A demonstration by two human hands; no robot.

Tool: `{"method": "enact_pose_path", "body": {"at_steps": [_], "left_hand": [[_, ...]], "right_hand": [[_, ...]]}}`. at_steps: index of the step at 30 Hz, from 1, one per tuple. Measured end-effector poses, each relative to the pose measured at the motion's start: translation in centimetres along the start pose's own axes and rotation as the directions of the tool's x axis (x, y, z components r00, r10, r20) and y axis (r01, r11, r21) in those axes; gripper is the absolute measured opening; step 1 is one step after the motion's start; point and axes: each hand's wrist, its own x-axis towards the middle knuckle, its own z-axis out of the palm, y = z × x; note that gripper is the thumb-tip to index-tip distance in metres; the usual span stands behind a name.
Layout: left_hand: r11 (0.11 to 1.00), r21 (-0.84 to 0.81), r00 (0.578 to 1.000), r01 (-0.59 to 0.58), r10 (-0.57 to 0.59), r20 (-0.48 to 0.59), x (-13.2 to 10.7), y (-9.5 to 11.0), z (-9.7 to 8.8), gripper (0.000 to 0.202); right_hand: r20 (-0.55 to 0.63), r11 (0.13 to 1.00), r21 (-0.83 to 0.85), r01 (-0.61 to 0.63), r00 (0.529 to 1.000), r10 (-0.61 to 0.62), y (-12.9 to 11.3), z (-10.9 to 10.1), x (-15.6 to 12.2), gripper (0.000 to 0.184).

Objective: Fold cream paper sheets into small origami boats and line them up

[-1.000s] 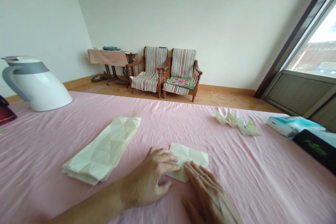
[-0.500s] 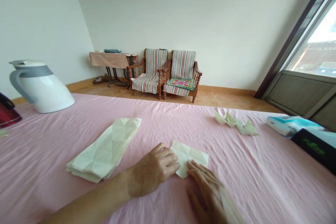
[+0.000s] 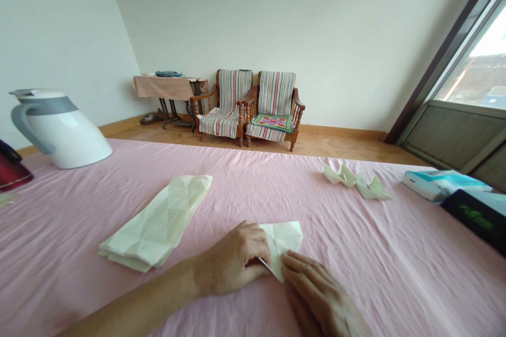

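Head view: one paper (image 3: 282, 237) lies on the cloth (image 3: 245, 168); the left hand (image 3: 231, 260) pinches and hides its left edge; the right hand (image 3: 320, 289) lays straight fingers along its near right edge, thumb hard to make out; left, one stack (image 3: 158, 224), sheets uncountable; right, two folded pieces (image 3: 373, 188); one red thing (image 3: 11, 168), cut off.

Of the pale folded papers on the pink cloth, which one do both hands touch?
The small sheet, between the left hand and the right hand. The stack, further left, and the folded shapes, further right, lie untouched.
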Motion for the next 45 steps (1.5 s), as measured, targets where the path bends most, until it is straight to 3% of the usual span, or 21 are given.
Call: {"method": "enact_pose_path", "body": {"at_steps": [6,15,21,33,39,45], "left_hand": [[0.963,-0.149,0.974,0.225,-0.223,0.027,0.3,-0.8,0.3,0.010],[0.930,-0.138,0.940,0.341,-0.339,0.042,0.7,-0.7,0.6,0.022],[0.922,-0.114,0.929,0.370,-0.366,0.050,1.1,-0.5,0.7,0.028],[0.928,-0.092,0.931,0.362,-0.356,0.079,1.7,-0.4,0.6,0.030],[0.925,-0.070,0.926,0.374,-0.369,0.077,1.7,-0.1,0.6,0.031],[0.924,-0.055,0.925,0.378,-0.374,0.071,1.8,0.0,0.7,0.031]], "right_hand": [[0.022,1.000,-0.013,0.002,1.000,-0.002,0.1,-0.7,-0.1,0.025],[-0.009,1.000,0.026,-0.013,1.000,0.013,0.0,-0.9,0.5,0.024],[-0.109,1.000,0.005,-0.010,0.994,0.011,-0.4,-1.3,1.2,0.022],[0.091,0.995,0.086,-0.054,0.995,0.046,0.8,0.7,-1.4,0.024],[0.166,0.996,0.092,-0.008,0.986,-0.008,0.8,-0.7,-0.2,0.027],[0.145,0.996,0.083,-0.019,0.989,0.006,1.1,0.0,-1.1,0.029]]}}
